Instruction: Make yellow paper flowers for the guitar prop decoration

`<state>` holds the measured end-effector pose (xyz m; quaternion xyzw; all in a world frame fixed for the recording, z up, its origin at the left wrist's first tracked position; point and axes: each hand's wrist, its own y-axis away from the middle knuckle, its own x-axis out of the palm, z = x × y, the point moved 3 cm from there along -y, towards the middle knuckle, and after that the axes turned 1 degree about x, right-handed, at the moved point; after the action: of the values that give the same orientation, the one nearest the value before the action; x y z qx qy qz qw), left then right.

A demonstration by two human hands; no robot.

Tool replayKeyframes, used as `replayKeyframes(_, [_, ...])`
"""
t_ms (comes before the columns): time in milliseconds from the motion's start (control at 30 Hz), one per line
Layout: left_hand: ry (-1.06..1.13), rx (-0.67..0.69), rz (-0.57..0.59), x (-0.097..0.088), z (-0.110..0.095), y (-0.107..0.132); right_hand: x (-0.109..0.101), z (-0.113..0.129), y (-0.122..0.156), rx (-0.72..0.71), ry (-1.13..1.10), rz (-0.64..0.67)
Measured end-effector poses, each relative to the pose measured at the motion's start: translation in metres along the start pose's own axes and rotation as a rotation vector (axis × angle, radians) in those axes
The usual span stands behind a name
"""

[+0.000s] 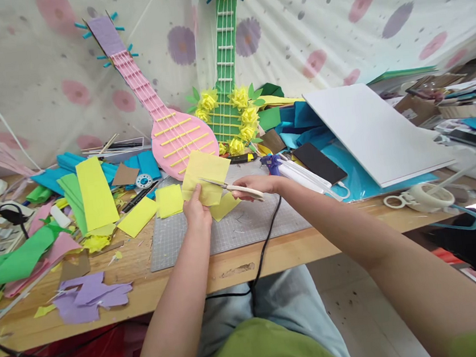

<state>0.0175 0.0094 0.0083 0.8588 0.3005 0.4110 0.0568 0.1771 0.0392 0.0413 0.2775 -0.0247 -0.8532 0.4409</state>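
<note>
My left hand (pixel 197 210) pinches the lower edge of a pale yellow paper sheet (pixel 207 170), holding it up above the grey cutting mat (pixel 177 245). In my right hand (pixel 256 186) is a pair of scissors (pixel 248 193) with light handles, its blades lying across the sheet and pointing left. Whether the blades are parted is too small to tell. Another yellow piece (pixel 225 206) rests on the mat below the held sheet. To the left lies a small stack of yellow paper squares (pixel 169 200).
A pink paper instrument (pixel 182 142) and a green one with yellow flowers (pixel 228 119) lean at the back. Right are a blue glue gun (pixel 273 164), a white board (pixel 374 128) and a tape roll (pixel 431 196). Purple scraps (pixel 92 295) lie left. A black cable (pixel 266 244) crosses the mat.
</note>
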Motion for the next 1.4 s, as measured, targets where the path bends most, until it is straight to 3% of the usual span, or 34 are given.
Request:
replayKeyframes(533, [0.012, 0.005, 0.019, 0.0, 0.002, -0.002, 0.002, -0.001, -0.003, 0.049, -0.104, -0.01])
replayKeyframes(800, [-0.015, 0.022, 0.03, 0.001, 0.002, 0.003, 0.003, 0.004, -0.008, -0.02, -0.006, -0.021])
replayKeyframes(1200, [-0.01, 0.003, 0.055, 0.0, 0.005, -0.002, 0.005, -0.002, -0.015, -0.022, -0.089, -0.02])
replayKeyframes(1400, [-0.032, -0.026, 0.054, 0.004, 0.004, 0.001, 0.002, -0.002, -0.017, -0.08, -0.019, -0.035])
